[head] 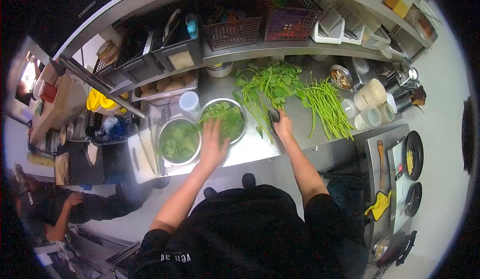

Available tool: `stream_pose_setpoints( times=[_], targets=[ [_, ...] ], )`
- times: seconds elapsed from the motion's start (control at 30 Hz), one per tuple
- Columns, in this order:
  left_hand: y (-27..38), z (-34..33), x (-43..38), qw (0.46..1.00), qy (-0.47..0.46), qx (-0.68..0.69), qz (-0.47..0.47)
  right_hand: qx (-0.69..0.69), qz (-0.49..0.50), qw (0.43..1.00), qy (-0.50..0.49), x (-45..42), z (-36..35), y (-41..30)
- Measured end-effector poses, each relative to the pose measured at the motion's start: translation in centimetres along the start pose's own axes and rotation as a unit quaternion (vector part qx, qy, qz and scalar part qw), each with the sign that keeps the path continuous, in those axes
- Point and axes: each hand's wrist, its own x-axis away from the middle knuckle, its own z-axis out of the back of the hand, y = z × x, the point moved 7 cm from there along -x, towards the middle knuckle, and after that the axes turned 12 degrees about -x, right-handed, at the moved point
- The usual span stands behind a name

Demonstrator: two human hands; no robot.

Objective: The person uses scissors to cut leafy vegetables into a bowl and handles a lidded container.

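Observation:
My left hand [213, 146] rests on leafy greens [228, 116] in a round metal bowl [245, 119], its thumb apart from the fingers. Just left of it stands a second metal bowl [177, 163], which holds more green leaves [179, 142]. My right hand [284, 125] grips a dark-handled tool [275, 121], perhaps kitchen scissors; its exact kind is unclear. Beyond that hand, a heap of leafy stems [277, 80] lies on the steel counter [258, 149]. Further right lies a bundle of long green stems [328, 108].
A white cutting board [140, 159] with long utensils lies left of the bowls, near a lidded tub [189, 102]. Plastic containers [369, 93] crowd the right end. Above runs a steel shelf [240, 56] with crates. Another person [67, 208] is at lower left; pans [414, 155] stand at right.

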Motion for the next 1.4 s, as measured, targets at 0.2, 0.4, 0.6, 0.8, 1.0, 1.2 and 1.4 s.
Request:
stream_pose_setpoints(
  times=[0.2, 0.4, 0.6, 0.8, 1.0, 1.2, 1.4],
  targets=[
    [1.2, -0.6, 3.4, 0.999, -0.028, 0.029, 0.016, 0.042, 0.0, 0.999, -0.023, 0.7, -2.0, -1.5],
    [2.2, -0.4, 3.7, 0.999, -0.023, 0.042, 0.002, 0.051, 0.028, 0.998, 0.02, -1.7, -0.9, 1.8],
    [2.8, -0.5, 5.2, 0.997, -0.016, 0.068, 0.014, 0.143, 0.029, 0.989, -0.032, -2.3, -2.5, 0.8],
    [1.9, 0.7, 4.9, 0.999, 0.022, 0.031, 0.034, -0.087, 0.019, 0.996, 0.009, -2.6, 1.1, -1.1],
    [-1.1, 0.2, 2.9, 0.97, -0.028, 0.197, 0.138, -0.448, -0.127, 0.881, -0.089, 1.4, 1.5, -7.9],
    [0.9, -2.0, -1.9, 0.938, -0.148, 0.283, 0.131, -0.469, -0.134, 0.866, -0.11, 5.5, -1.5, -9.6],
    [2.1, -7.0, -3.1, 0.767, -0.207, 0.526, 0.302, -0.446, -0.105, 0.874, -0.162, 7.6, -3.8, -9.8]
  ],
)
